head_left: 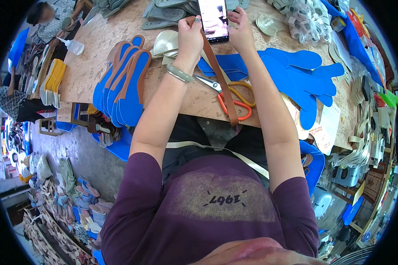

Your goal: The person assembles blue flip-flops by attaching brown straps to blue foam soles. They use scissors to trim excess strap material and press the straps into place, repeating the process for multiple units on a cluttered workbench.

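My left hand is closed round a long brown strip, which hangs down past the table's front edge. Its thumb lies at the left side of a smartphone with a lit screen. On the phone's other side, my right hand has its bent fingers and thumb at the edge, seemingly gripping it. Scissors with orange and yellow handles lie below, partly covered by the strip. Left of them are blue insoles with brown edging; plain blue insoles lie partly under my right forearm.
Grey sole-shaped pieces are heaped at the far side. A white squeeze bottle and yellow-edged insoles are at left. Clear-wrapped pieces lie at far right. Footwear parts cover the floor at lower left. Another person sits at far left.
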### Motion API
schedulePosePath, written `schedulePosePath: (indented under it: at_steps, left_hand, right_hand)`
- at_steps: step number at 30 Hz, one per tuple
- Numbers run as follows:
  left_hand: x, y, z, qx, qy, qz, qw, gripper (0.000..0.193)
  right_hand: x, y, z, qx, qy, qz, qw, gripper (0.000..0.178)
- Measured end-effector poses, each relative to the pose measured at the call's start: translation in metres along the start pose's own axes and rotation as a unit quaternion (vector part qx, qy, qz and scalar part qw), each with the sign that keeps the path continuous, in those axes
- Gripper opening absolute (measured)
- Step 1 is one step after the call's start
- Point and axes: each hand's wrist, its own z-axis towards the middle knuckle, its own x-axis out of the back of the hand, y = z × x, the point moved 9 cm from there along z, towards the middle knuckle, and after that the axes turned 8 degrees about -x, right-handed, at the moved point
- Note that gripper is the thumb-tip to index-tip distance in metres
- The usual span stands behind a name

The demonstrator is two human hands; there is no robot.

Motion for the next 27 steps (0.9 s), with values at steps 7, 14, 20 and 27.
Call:
schedulePosePath:
  at_steps: [7, 14, 20, 27]
  left_hand:
    - [-0.002, 0.002, 0.001, -0.007, 0.006, -0.012, 1.0, 0.023]
    - [-0.005, 0.003, 0.001, -0.007, 0.007, -0.009, 1.0, 0.019]
    - [-0.006, 0.005, 0.003, -0.004, 0.0, -0.017, 1.0, 0.022]
    - [-0.011, 0.063, -0.045, 0.058, -0.045, -0.157, 0.985, 0.023]
  right_hand:
    - [-0.002, -0.003, -0.003, -0.034, -0.011, 0.007, 0.999, 0.069]
    - [-0.002, 0.0, -0.003, -0.051, -0.012, 0.006, 0.999, 0.071]
    - [-0.001, 0.001, 0.0, -0.041, -0.021, -0.016, 0.999, 0.072]
    - [0.086, -0.069, -0.058, 0.08, 0.016, -0.28, 0.956, 0.065]
